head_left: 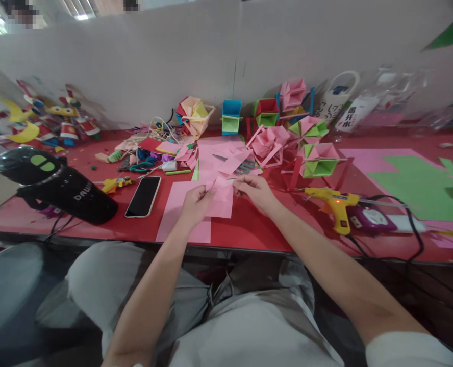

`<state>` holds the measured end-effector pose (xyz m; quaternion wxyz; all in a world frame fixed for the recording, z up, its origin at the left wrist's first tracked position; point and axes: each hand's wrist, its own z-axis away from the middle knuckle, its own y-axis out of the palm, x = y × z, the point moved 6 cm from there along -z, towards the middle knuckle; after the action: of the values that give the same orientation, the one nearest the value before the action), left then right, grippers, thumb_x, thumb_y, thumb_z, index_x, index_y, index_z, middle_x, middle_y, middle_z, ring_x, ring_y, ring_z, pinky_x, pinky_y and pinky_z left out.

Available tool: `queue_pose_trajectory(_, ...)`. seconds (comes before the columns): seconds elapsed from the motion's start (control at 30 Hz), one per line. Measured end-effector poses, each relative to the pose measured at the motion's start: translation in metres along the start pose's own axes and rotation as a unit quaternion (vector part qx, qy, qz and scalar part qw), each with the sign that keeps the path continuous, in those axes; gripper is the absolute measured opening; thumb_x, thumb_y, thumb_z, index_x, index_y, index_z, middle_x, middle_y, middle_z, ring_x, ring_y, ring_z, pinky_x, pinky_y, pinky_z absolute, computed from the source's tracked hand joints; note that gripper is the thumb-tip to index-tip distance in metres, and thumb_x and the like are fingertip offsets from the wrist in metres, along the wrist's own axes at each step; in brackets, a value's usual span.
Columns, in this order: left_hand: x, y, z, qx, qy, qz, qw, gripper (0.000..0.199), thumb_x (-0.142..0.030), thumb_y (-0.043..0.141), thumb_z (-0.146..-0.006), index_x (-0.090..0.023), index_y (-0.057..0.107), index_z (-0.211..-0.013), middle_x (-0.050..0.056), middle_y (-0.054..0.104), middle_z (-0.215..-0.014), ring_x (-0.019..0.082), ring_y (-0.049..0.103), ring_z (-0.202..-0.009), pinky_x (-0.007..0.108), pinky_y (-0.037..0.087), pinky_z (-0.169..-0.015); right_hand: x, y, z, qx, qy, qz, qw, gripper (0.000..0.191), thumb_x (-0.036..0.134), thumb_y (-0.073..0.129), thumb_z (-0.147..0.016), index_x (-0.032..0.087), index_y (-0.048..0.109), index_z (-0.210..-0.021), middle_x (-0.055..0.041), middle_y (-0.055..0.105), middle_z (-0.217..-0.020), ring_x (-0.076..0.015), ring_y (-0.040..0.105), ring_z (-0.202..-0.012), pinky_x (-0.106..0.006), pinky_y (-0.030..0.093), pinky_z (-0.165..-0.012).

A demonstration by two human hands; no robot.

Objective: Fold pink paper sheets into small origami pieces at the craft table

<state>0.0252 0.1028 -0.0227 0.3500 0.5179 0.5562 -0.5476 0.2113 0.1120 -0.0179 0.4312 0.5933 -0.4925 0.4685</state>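
A pink paper piece (223, 200) is between my two hands above the red table. My left hand (197, 202) pinches its left side, thumb on top. My right hand (254, 191) has its fingers closed at the upper right corner of the same paper. Beneath my left hand lies a larger pink sheet (173, 214). Just beyond my hands, more pink paper (211, 153) and partly covered scissors (245, 165) rest on the table.
A black bottle (66, 188) and a phone (144, 198) are at the left. To the right lie a yellow glue gun (335, 204), a purple power socket (372, 219) and green paper (421, 186). Folded paper lanterns (268, 145) stand along the back.
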Motion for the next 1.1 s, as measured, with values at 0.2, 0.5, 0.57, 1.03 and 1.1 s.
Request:
queue_pose_trajectory(0.2, -0.001, 0.002, 0.001, 0.008, 0.0, 0.005, 1.0, 0.041, -0.047, 0.058, -0.086, -0.02, 0.037, -0.064, -0.006, 0.031, -0.06, 0.009, 0.031, -0.054, 0.023, 0.023, -0.051, 0.0, -0.001, 0.001, -0.007, 0.005, 0.013, 1.0, 0.021, 0.036, 0.076, -0.073, 0.017, 0.067, -0.072, 0.0008, 0.064, -0.061, -0.0106, 0.054, -0.055, -0.028, 0.045, -0.059)
queue_pose_trajectory(0.5, -0.006, 0.005, 0.0, 0.024, 0.036, -0.014, 0.999, 0.037, -0.048, 0.06, -0.086, -0.019, 0.047, -0.067, -0.003, 0.04, -0.063, 0.012, 0.039, -0.061, 0.025, 0.032, -0.055, -0.004, -0.005, 0.0, -0.027, 0.023, -0.006, 0.999, 0.023, 0.037, 0.079, -0.067, 0.018, 0.066, -0.069, 0.0022, 0.06, -0.057, -0.0098, 0.051, -0.053, -0.027, 0.044, -0.056)
queue_pose_trajectory(0.57, -0.007, 0.007, 0.001, 0.032, 0.046, -0.015, 0.998, 0.037, -0.047, 0.061, -0.085, -0.019, 0.047, -0.066, -0.003, 0.042, -0.064, 0.012, 0.04, -0.062, 0.025, 0.033, -0.057, -0.003, -0.006, 0.0, -0.036, 0.021, -0.017, 0.999, 0.022, 0.035, 0.08, -0.066, 0.018, 0.065, -0.067, 0.0026, 0.059, -0.056, -0.0095, 0.049, -0.052, -0.026, 0.043, -0.055)
queue_pose_trajectory(1.03, -0.005, 0.004, 0.002, 0.019, 0.054, -0.037, 0.998, 0.037, -0.043, 0.06, -0.086, -0.019, 0.043, -0.064, -0.004, 0.036, -0.062, 0.011, 0.037, -0.06, 0.025, 0.029, -0.055, 0.002, -0.004, 0.0, -0.024, 0.014, -0.068, 0.997, 0.019, 0.036, 0.072, -0.074, 0.02, 0.064, -0.068, 0.002, 0.056, -0.062, -0.0113, 0.05, -0.058, -0.027, 0.041, -0.059)
queue_pose_trajectory(1.1, -0.003, 0.006, 0.002, 0.023, 0.039, -0.02, 0.999, 0.034, -0.042, 0.058, -0.086, -0.019, 0.044, -0.066, -0.005, 0.036, -0.062, 0.011, 0.036, -0.058, 0.025, 0.028, -0.054, 0.001, -0.001, 0.0, -0.001, 0.018, -0.058, 0.998, 0.023, 0.042, 0.068, -0.08, 0.02, 0.068, -0.076, -0.0003, 0.06, -0.069, -0.0127, 0.054, -0.063, -0.028, 0.044, -0.062)
